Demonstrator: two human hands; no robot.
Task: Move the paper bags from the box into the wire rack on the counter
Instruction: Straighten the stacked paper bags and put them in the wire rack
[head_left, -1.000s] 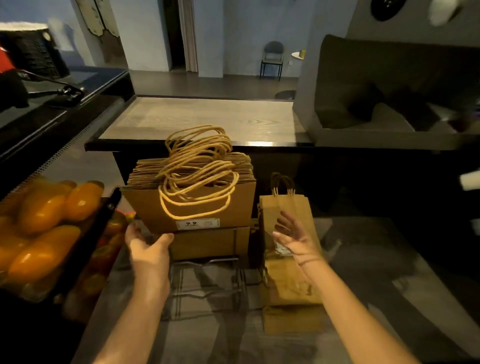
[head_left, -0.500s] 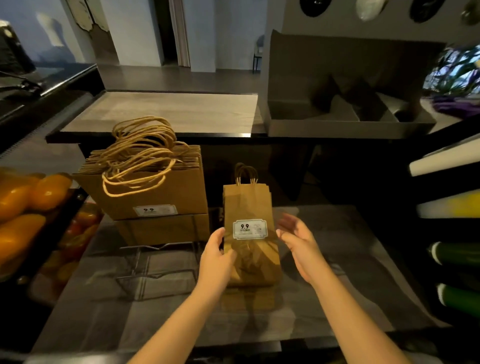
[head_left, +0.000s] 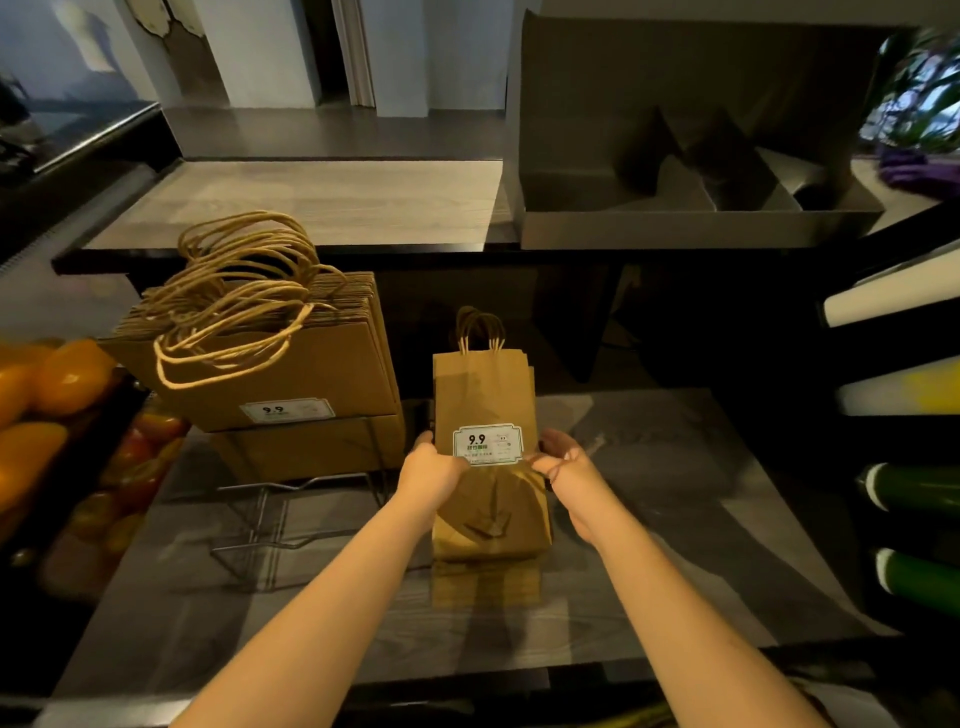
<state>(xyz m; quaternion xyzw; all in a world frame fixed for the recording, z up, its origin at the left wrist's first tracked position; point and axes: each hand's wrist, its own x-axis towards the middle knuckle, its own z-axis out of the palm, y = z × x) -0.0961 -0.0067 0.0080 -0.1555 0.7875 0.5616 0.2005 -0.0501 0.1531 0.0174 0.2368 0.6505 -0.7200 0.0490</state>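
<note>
2 hands show in the head view: the left hand (head_left: 434, 470) and right hand (head_left: 563, 467) each clasp a side edge of a small stack of paper bags (head_left: 485, 400), which stands upright on the counter (head_left: 675, 467) just right of the wire rack (head_left: 270, 499). I judge the bags light, thin and prone to sliding apart. Squeezing both edges near the label should hold them together.
</note>
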